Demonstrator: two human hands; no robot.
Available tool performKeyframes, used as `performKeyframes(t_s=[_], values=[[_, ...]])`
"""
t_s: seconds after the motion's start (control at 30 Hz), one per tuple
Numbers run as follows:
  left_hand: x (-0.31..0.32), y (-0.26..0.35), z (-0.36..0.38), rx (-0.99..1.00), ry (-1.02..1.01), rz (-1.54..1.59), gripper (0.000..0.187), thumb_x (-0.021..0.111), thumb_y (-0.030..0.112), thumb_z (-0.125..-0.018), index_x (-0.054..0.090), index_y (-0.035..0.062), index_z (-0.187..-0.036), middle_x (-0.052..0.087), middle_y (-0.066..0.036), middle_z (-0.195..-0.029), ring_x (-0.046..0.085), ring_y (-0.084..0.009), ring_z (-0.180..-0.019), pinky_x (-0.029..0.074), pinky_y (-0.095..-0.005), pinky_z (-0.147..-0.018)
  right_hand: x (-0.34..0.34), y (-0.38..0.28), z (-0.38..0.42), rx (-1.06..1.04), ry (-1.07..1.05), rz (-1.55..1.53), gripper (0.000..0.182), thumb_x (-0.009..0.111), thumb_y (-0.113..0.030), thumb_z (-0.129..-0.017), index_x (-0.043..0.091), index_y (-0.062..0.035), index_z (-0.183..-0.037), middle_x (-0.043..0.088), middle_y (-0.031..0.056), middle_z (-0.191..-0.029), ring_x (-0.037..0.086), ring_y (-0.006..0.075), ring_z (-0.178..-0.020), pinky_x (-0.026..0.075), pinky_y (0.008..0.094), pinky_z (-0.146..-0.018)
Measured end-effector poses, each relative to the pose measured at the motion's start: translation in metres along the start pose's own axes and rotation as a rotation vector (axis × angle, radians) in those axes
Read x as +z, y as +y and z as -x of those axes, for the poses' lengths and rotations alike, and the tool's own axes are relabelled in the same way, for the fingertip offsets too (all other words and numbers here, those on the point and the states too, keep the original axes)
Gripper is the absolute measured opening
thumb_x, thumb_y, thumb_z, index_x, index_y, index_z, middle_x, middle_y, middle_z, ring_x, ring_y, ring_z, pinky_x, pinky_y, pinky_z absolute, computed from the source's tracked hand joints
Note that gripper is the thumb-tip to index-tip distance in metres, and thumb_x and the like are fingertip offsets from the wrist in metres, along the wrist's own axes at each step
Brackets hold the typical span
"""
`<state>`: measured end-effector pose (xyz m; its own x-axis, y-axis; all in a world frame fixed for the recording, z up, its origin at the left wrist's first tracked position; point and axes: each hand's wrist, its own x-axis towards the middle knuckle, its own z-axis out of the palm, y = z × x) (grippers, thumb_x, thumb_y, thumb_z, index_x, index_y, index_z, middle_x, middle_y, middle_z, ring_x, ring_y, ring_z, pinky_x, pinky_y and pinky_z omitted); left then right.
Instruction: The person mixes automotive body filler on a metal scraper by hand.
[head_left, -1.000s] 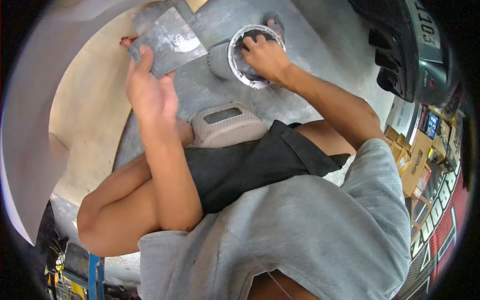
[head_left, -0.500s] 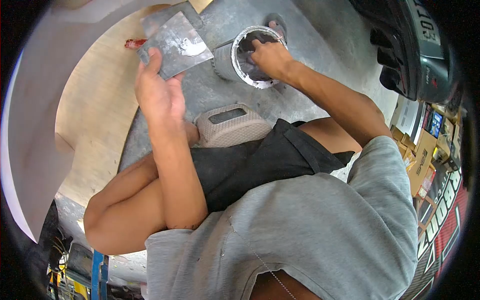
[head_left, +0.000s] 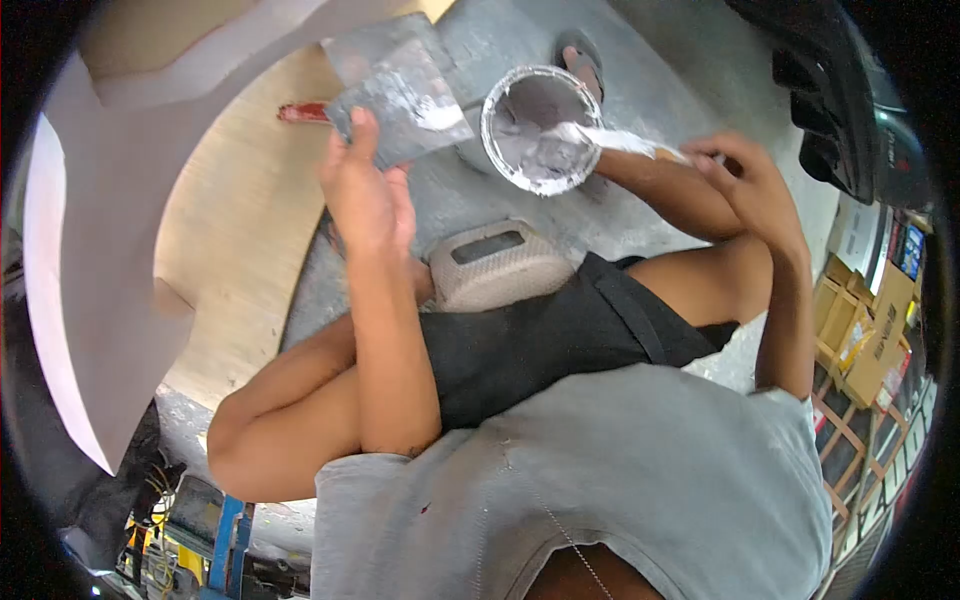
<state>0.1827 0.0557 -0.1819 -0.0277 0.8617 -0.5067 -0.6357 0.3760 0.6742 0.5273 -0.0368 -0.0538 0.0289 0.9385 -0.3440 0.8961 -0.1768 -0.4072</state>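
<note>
My left hand [head_left: 368, 195] grips a flat grey metal plate [head_left: 385, 125], which carries a smear of whitish paste [head_left: 430, 108]. At the right, my right hand [head_left: 745, 175] is closed on the end of a paste-coated stirring tool [head_left: 635, 143]. The tool's far end lies over the mouth of an open round tub [head_left: 487, 130], which has grey paste inside and a crusted white rim. The tub stands on the floor to the right of the plate.
A plywood sheet [head_left: 240, 220] lies at the left, beside a large pale curved panel [head_left: 120, 240]. A red-handled tool [head_left: 303, 112] rests near the plate. A beige textured stool [head_left: 500, 285] is between my legs. Cardboard boxes [head_left: 880, 345] stand at the right.
My right hand has come up out of the tub and moved right, with the coated tool now visible in it. The camera view has shifted, so the plate and tub appear farther right.
</note>
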Motion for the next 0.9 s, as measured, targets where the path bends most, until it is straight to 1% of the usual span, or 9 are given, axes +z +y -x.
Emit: performKeyframes(t_s=[0.07,0.1,0.2,0.33,0.5,0.6,0.67,0.77,0.9], values=[[0.009,-0.006,0.000,-0.020,0.023,-0.056,0.036,0.061,0.019,-0.102,0.053,0.0017,-0.132,0.062,-0.009,-0.125,0.061,-0.0195,-0.110,0.052,-0.0422,-0.094,-0.008,0.003,0.014,0.149,-0.043,-0.191,0.019,0.065,-0.011,-0.093,0.072,-0.0011,-0.108,0.072,0.0094,-0.101,0.065,0.0193,-0.096,0.048,0.0301,-0.089],[0.014,-0.006,0.001,0.000,0.016,-0.072,0.036,0.061,0.019,-0.102,0.053,0.0017,-0.132,0.062,-0.009,-0.125,0.061,-0.0195,-0.110,0.052,-0.0422,-0.094,-0.010,0.002,0.018,0.136,-0.030,-0.210,0.019,0.065,-0.011,-0.093,0.072,-0.0011,-0.108,0.072,0.0094,-0.101,0.065,0.0193,-0.096,0.048,0.0301,-0.089],[0.030,-0.013,0.007,-0.054,-0.120,-0.080,0.028,0.059,0.016,-0.103,0.059,0.0017,-0.127,0.067,-0.004,-0.115,0.061,-0.0126,-0.103,0.049,-0.0289,-0.090,-0.016,0.007,0.031,0.272,-0.046,-0.603,0.018,0.068,-0.011,-0.093,0.072,0.0008,-0.106,0.069,0.0050,-0.098,0.060,0.0127,-0.098,0.046,0.0288,-0.090],[0.053,-0.021,0.014,-0.041,-0.174,-0.209,0.029,0.059,0.018,-0.103,0.059,-0.0007,-0.125,0.066,-0.003,-0.115,0.059,-0.0094,-0.101,0.049,-0.0290,-0.090,-0.015,0.024,0.031,0.144,-0.052,-0.751,0.020,0.070,-0.012,-0.092,0.073,0.0011,-0.106,0.066,0.0043,-0.095,0.059,0.0127,-0.093,0.044,0.0277,-0.087],[0.081,-0.026,0.034,-0.084,-0.200,-0.258,0.029,0.059,0.018,-0.103,0.059,-0.0008,-0.126,0.067,-0.004,-0.113,0.061,-0.0105,-0.097,0.050,-0.0294,-0.089,-0.001,0.033,0.014,0.079,-0.054,-0.822,0.021,0.071,-0.014,-0.092,0.073,0.0008,-0.107,0.065,0.0050,-0.095,0.058,0.0130,-0.092,0.044,0.0270,-0.086],[0.091,-0.028,0.040,-0.112,-0.215,-0.289,0.029,0.058,0.018,-0.104,0.059,-0.0012,-0.126,0.067,-0.004,-0.112,0.062,-0.0111,-0.096,0.051,-0.0302,-0.089,0.009,0.034,0.010,0.041,0.042,-0.698,0.021,0.071,-0.011,-0.090,0.074,-0.0014,-0.108,0.064,0.0063,-0.093,0.058,0.0137,-0.090,0.044,0.0270,-0.084],[0.096,-0.027,0.042,-0.118,-0.224,-0.266,0.029,0.058,0.018,-0.104,0.059,-0.0018,-0.125,0.067,-0.005,-0.113,0.062,-0.0114,-0.097,0.051,-0.0301,-0.089,0.011,0.032,0.009,-0.075,0.289,-0.586,0.021,0.071,-0.005,-0.087,0.075,-0.0024,-0.108,0.062,0.0070,-0.093,0.058,0.0154,-0.090,0.044,0.0275,-0.082],[0.111,-0.026,0.045,-0.121,-0.239,-0.243,0.029,0.058,0.018,-0.103,0.059,-0.0019,-0.124,0.067,-0.005,-0.114,0.062,-0.0116,-0.097,0.050,-0.0295,-0.090,0.016,0.039,0.010,-0.170,0.383,-0.538,0.023,0.071,-0.001,-0.084,0.075,-0.0014,-0.107,0.060,0.0078,-0.094,0.058,0.0173,-0.091,0.045,0.0281,-0.083],[0.112,-0.037,0.037,-0.074,-0.222,-0.269,0.028,0.059,0.018,-0.103,0.060,-0.0013,-0.123,0.067,-0.005,-0.113,0.062,-0.0112,-0.097,0.050,-0.0285,-0.090,0.021,0.044,0.013,-0.159,0.411,-0.585,0.021,0.071,0.001,-0.084,0.075,-0.0002,-0.105,0.060,0.0080,-0.096,0.058,0.0180,-0.092,0.045,0.0282,-0.084]])
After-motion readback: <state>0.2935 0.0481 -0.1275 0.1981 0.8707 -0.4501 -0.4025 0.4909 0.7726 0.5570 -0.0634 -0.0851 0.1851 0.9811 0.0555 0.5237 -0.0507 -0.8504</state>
